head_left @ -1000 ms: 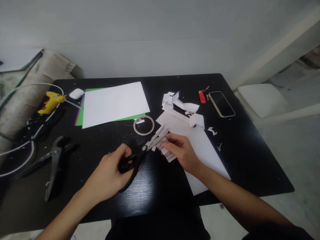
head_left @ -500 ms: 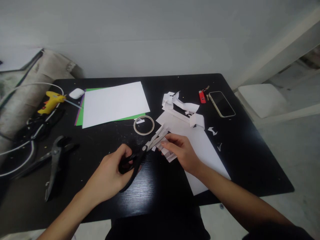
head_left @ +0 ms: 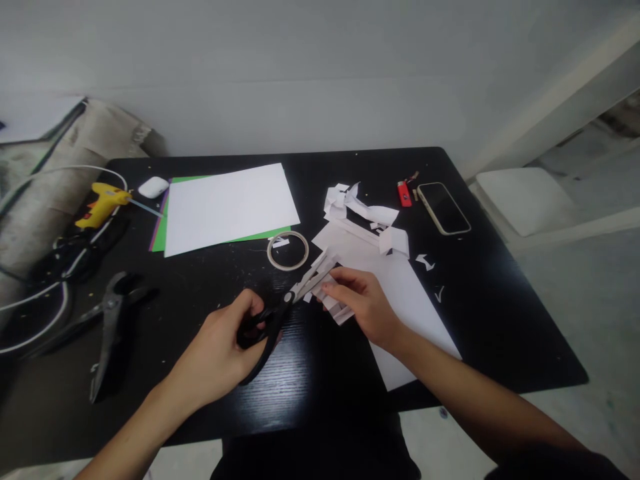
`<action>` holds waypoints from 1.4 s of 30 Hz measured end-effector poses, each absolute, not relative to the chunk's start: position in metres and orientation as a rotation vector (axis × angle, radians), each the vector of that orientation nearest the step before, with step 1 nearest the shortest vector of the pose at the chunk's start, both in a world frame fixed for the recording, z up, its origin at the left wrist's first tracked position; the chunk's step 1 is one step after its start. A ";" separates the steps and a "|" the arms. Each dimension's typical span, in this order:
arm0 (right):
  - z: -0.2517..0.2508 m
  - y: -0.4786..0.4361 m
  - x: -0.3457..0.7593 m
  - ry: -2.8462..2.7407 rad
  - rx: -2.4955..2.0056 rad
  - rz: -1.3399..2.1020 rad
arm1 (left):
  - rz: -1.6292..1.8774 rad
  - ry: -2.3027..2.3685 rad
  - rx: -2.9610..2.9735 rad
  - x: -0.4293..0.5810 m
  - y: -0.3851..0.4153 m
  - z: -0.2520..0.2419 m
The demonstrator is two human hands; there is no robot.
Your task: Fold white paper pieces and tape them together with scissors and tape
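Black-handled, with grey metal blades, the scissors point(head_left: 289, 297) sat in our left hand point(head_left: 219, 345) — fingers curled round the grips, above the dark table point(head_left: 500, 320). Up by the blades, our right hand point(head_left: 367, 305) pinched the folded paper point(head_left: 339, 309) between thumb and fingers, near the white sheet point(head_left: 425, 327): pale, creased, layered in narrow strips. Its far end blurred into the metal — we couldn't tell whether the edges bit. Some right fingertips hid behind it; the grips' inner loops sank into shadow.
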State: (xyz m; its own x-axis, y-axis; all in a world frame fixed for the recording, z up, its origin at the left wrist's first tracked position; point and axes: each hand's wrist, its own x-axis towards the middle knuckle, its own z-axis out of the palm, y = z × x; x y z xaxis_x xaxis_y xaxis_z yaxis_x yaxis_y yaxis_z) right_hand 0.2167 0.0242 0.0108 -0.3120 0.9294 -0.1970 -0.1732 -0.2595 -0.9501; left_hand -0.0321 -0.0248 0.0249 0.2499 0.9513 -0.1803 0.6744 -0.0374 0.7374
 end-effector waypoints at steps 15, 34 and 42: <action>0.010 0.025 0.217 -1.142 -1.061 1.693 | 0.474 1.494 1.814 -0.032 -0.024 0.024; 0.010 0.025 0.217 -1.156 -1.054 1.683 | 0.487 1.493 1.829 -0.032 -0.025 0.024; 0.010 0.025 0.217 -1.145 -1.040 1.689 | 0.472 1.497 1.811 -0.032 -0.024 0.023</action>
State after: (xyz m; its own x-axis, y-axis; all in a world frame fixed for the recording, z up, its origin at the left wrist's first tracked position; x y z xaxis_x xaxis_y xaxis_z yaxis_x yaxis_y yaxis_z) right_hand 0.2165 0.0254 0.0097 -0.3169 0.9313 -0.1795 -0.1779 -0.2442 -0.9533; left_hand -0.0317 -0.0237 0.0233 0.2558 0.9526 -0.1648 0.6853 -0.0584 0.7259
